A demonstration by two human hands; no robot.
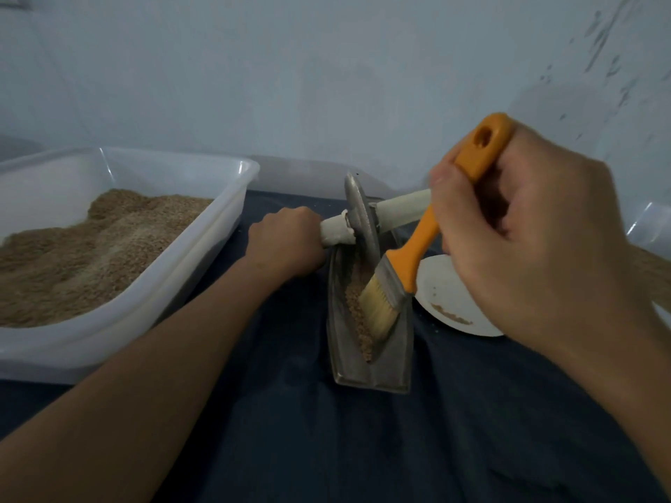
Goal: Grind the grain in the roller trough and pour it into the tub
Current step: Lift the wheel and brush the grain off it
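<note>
Here grain (357,314) in trough (370,361), under brush (385,303) below right fingers (468,226).

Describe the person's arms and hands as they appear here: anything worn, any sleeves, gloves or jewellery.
Both arms are bare along all of the forearm in view; no sleeve edge shows. The left hand and right hand wear no gloves. No ring, watch or bracelet shows on the visible sides of either hand or wrist.

orange-handled brush (406,270), grey trough (370,372), white tub (203,248), dark blue cloth (363,448).
</note>
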